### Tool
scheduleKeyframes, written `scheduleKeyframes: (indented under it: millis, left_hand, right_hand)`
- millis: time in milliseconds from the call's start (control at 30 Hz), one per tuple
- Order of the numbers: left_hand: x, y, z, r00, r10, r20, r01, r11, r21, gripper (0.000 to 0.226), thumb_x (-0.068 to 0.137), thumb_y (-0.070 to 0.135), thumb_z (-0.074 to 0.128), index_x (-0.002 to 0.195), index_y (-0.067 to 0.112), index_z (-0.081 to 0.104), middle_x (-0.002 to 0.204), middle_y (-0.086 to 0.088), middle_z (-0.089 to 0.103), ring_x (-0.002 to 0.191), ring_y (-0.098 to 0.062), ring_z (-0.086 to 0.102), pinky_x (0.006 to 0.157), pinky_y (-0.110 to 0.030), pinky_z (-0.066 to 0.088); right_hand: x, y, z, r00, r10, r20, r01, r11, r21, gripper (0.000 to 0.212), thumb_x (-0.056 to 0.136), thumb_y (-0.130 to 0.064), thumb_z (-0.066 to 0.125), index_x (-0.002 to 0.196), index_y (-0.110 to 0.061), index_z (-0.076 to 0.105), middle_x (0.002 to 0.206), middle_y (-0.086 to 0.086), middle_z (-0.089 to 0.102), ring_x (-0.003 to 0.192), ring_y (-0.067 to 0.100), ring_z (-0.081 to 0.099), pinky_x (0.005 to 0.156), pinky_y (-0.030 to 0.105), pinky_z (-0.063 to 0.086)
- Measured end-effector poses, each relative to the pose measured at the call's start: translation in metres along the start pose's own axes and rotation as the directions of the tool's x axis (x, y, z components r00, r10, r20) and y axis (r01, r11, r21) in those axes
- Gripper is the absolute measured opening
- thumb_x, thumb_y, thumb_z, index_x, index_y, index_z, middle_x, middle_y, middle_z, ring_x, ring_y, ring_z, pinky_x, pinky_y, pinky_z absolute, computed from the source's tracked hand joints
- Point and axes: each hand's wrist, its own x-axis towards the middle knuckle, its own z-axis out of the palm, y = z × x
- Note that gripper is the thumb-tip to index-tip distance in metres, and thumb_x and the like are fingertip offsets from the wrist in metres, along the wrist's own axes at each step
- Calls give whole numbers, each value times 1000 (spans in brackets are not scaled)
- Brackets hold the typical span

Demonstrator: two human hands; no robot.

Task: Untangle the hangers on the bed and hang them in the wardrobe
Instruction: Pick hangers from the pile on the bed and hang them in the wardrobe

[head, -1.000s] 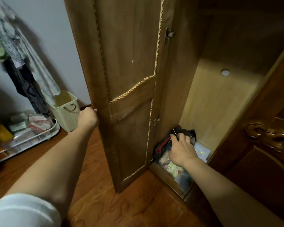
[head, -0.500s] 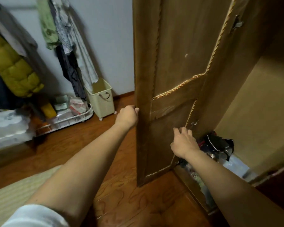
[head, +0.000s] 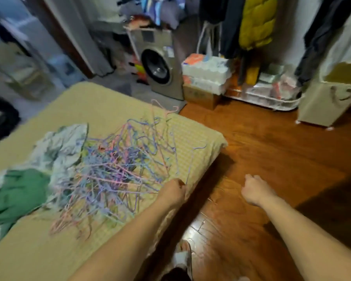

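Left hand (head: 173,190): fingers curled at the near edge of the hangers (head: 118,171), apparently pinching a wire, though blur hides the grip.
Right hand (head: 255,190): loosely curled, holding nothing, above the wooden floor (head: 272,151).
Hangers: tangled pastel pile on the bed (head: 85,104), towards its right edge and far corner.
Clothes (head: 39,165): crumpled, touching the pile's left side.
Washing machine (head: 160,63): beyond the bed's far corner.

Blur hides whether the left hand (head: 173,192) grips the hangers (head: 118,167).

Dim room, motion blur, glare on floor (head: 193,230).
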Motion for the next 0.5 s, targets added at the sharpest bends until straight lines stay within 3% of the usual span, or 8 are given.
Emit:
scheduleKeyframes:
  millis: [100,167,233,400,500]
  left_hand:
    - [-34,-93,-5,967,-252,-41,233,936,-265,21,85,25,48,82,13,65,93,-19,72,90,-38,69,76,-44,57]
    - [-59,-137,-2,927,-375,-28,334,855,-396,19,89,21,50,74,15,61,93,-22,71,85,-37,70,68,-39,54]
    - [-84,-172,-2,886,-463,-33,384,772,-507,22,94,13,51,74,13,61,85,-16,69,69,-28,66,62,-33,49]
    - [-86,-216,-1,841,-541,22,423,631,-651,17,97,14,52,88,10,65,77,-7,66,57,-21,58,49,-21,36]
    - [-54,-232,-17,859,-510,39,393,610,-688,18,98,14,51,87,8,63,78,-8,65,56,-20,55,47,-20,33]
  right_hand:
    - [3,-72,29,978,-185,94,193,978,-79,47,94,-18,45,140,-9,42,139,17,45,128,37,48,98,37,42]
    - [-2,-108,48,956,-258,141,274,956,-108,50,93,-21,46,141,-11,40,138,16,45,125,37,50,95,37,43]
    - [-5,-147,70,924,-324,203,357,922,-150,50,91,-20,46,140,-13,42,138,16,46,124,37,51,96,37,44]
    - [9,-183,102,906,-301,296,362,916,-175,46,84,-19,48,130,-15,51,134,12,55,119,33,56,95,37,49]
    - [31,-198,104,924,-248,290,314,927,-204,47,87,-19,49,133,-13,50,126,12,57,109,33,60,82,35,50]
